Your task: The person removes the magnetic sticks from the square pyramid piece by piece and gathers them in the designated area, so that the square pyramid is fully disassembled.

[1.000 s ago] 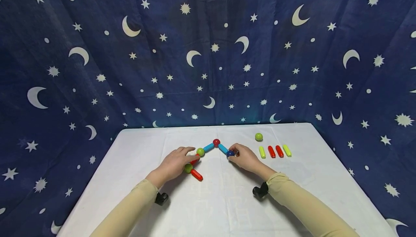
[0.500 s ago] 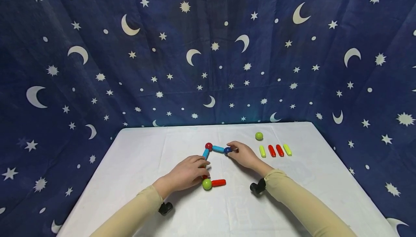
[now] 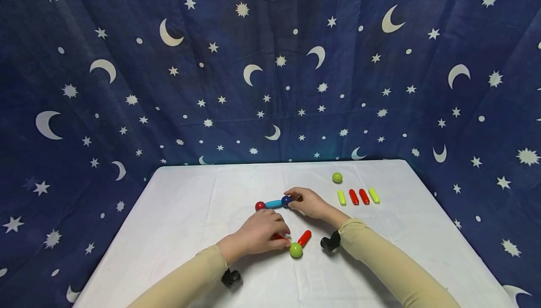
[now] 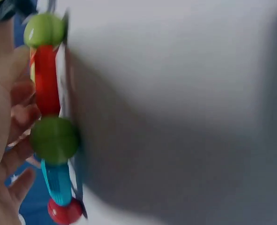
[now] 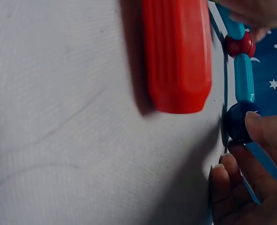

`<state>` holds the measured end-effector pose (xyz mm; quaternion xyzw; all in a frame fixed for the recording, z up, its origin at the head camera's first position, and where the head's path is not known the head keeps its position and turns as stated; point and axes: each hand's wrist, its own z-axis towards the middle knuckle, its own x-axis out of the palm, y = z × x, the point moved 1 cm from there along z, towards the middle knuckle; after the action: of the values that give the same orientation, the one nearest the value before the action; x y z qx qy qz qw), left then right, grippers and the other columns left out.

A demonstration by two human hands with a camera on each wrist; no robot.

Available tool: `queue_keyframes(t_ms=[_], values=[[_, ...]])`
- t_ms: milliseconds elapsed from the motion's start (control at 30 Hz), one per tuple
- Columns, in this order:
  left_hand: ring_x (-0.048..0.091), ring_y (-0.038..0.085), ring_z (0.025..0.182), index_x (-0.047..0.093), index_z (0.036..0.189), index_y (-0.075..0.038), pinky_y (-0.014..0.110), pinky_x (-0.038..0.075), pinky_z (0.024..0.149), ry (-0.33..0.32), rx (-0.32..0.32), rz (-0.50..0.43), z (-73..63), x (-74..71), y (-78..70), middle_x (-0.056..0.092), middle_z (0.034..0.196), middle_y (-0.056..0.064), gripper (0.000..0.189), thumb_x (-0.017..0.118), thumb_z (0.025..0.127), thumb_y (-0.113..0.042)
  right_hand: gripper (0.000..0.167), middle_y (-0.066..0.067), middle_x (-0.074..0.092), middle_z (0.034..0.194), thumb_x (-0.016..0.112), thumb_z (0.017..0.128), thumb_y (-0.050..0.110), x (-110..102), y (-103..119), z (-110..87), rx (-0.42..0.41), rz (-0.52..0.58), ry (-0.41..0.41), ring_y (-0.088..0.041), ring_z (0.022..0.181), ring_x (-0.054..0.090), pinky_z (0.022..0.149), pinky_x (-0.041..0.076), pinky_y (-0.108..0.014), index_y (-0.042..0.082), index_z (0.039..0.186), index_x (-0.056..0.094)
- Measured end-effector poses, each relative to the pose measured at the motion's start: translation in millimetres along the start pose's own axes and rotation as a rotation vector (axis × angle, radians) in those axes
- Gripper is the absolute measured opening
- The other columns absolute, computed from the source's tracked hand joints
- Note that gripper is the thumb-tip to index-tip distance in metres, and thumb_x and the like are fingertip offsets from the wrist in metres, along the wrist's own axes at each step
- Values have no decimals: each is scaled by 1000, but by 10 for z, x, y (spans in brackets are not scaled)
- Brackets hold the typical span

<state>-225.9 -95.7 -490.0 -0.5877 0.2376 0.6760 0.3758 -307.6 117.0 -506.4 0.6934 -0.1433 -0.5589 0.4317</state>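
A chain of rods and balls lies on the white table. From its free end run a red rod (image 3: 305,238), a green ball (image 3: 296,250), a second red rod (image 4: 47,79), another green ball (image 4: 54,139), a light blue rod (image 4: 57,183), a red ball (image 3: 259,205), a second light blue rod (image 3: 273,204) and a dark blue ball (image 3: 286,201). My left hand (image 3: 258,233) grips the second red rod, hiding the chain's middle in the head view. With thumb and fingers, my right hand (image 3: 312,203) pinches the dark blue ball at the other end.
Toward the back right lie a loose green ball (image 3: 337,177), two yellow-green rods, one (image 3: 342,197) at the left of the row, and two red rods, one (image 3: 353,197) beside it. A dark blue star-and-moon cloth (image 3: 270,111) hangs behind the white table (image 3: 203,186).
My left hand has moved right and toward me, swinging the green ball and free red rod to the right. My right hand has shifted slightly left with the dark blue ball; the red ball came nearer.
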Motion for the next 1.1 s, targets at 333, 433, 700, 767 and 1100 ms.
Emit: queue_keyframes(t_ms=[333,433,700,767,1100], values=[[60,26,101,67,129,-13,45,49,87,-65,-564,-357,325,-71,452,70,114,6,35,69,99,-29,38,-3,67,112,71,98,18,8,-23,14,35,47,26,-19,101,59,90,49,-41,4,133,65],[63,24,100,68,127,-11,44,51,88,-5,-592,-435,392,-38,474,71,110,4,33,68,100,-30,37,-1,67,111,71,98,20,19,-18,10,54,48,26,-18,100,59,92,49,-42,6,132,66],[62,16,88,73,112,-16,44,47,89,21,-625,-452,468,26,482,69,98,-3,19,69,99,-29,33,1,66,106,75,95,23,29,-46,2,75,105,17,-16,94,57,87,48,-37,11,126,70],[62,16,90,74,113,-17,44,47,90,27,-619,-453,470,38,492,70,100,-3,19,69,99,-29,32,0,66,105,75,95,23,25,-61,1,76,119,15,-17,93,56,85,48,-36,11,124,70],[62,15,89,76,111,-17,45,46,91,27,-587,-457,441,35,489,71,101,-3,16,70,98,-25,31,-2,65,105,75,96,23,20,-87,-9,81,189,19,-17,94,57,84,48,-34,8,123,68]])
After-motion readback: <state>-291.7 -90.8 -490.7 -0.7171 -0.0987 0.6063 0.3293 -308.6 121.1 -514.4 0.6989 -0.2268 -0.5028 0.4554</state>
